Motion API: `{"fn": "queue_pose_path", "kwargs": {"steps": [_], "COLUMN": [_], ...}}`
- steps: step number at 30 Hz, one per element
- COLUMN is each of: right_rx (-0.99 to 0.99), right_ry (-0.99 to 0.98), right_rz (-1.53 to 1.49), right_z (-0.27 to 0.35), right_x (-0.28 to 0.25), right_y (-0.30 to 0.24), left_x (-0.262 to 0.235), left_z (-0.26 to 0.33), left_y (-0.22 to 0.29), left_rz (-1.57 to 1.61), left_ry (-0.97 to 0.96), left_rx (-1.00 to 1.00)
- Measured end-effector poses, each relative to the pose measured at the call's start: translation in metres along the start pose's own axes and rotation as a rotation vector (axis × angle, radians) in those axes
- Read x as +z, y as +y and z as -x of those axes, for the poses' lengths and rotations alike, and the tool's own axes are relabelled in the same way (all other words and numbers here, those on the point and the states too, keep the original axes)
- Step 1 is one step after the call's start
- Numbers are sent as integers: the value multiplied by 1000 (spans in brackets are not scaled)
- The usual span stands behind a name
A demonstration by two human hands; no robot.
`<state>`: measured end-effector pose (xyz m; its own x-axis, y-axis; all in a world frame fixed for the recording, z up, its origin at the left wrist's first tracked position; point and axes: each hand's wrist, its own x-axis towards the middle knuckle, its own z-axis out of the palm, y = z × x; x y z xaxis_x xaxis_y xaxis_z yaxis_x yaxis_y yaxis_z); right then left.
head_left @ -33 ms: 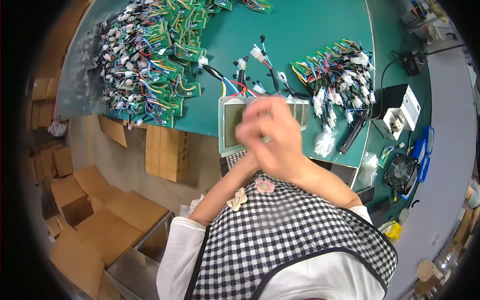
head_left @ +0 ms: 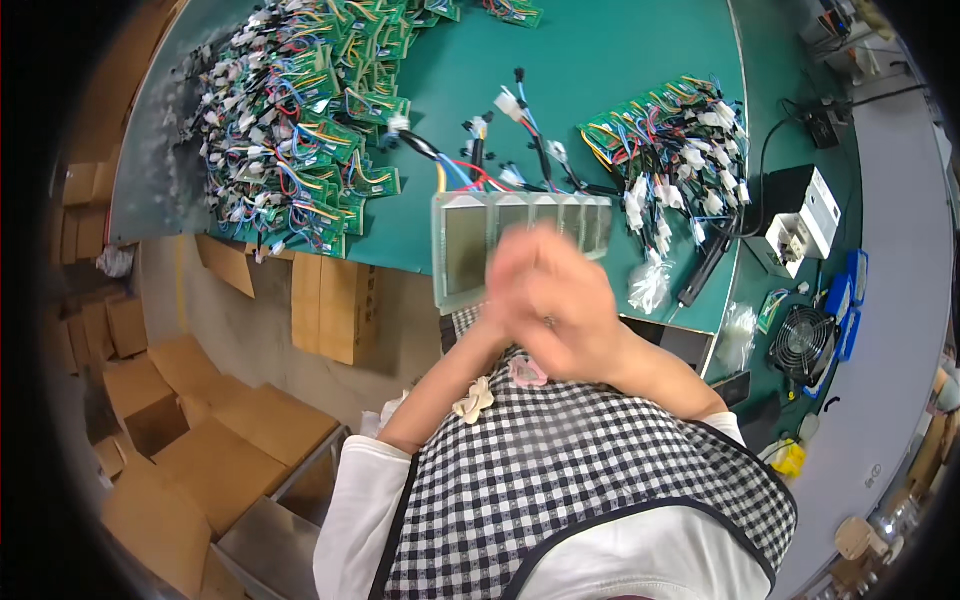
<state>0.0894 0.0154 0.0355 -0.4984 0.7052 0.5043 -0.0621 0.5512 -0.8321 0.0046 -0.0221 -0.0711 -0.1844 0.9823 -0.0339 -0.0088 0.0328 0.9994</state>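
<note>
Pale-green-framed panel (head_left: 465, 245) of grey rectangular screens, at the near edge of your green counter (head_left: 630, 40).
Your right hand (head_left: 565, 308), blurred, overlaps your left hand (head_left: 500, 316) across the panel's lower part; whether either spreads or pinches cannot be told. Red, blue and yellow wires (head_left: 483, 175) lie beyond.

On the table (head_left: 560, 60), a large heap of circuit boards (head_left: 300, 150) lies left, a smaller heap (head_left: 640, 125) right; between them, at the near edge, sits a row of screens (head_left: 512, 215), wires (head_left: 420, 145) behind it, the right hand (head_left: 555, 305) before it; right of that lie a plastic bundle (head_left: 650, 285), then a hand tool (head_left: 705, 272); farther right is a fan (head_left: 803, 340).
</note>
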Motion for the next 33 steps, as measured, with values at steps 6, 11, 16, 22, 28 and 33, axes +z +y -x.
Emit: {"fn": "queue_pose_path", "kwargs": {"steps": [6, 11, 16, 22, 28, 33], "right_rx": [1078, 991, 701, 1019, 611, 914], "right_ry": [354, 475, 645, 305, 260, 570], "right_rz": [460, 689, -159, -96, -1076, -829], "right_z": [141, 160, 85, 126, 64, 23], "right_x": [-105, -106, -107, -90, -70, -55], "right_y": [112, 102, 42, 82, 28, 56], "left_x": [-33, -54, -25, -27, -29, -39], "left_z": [-11, -36, -66, -60, -58, -65], "left_y": [47, 68, 101, 76, 52, 48], "left_rz": [-160, -417, -1001, -1084, -1458, -1541], "left_ry": [165, 142, -129, -339, -162, -262], "left_rx": [-184, -13, 292, 167, 226, 341]}}
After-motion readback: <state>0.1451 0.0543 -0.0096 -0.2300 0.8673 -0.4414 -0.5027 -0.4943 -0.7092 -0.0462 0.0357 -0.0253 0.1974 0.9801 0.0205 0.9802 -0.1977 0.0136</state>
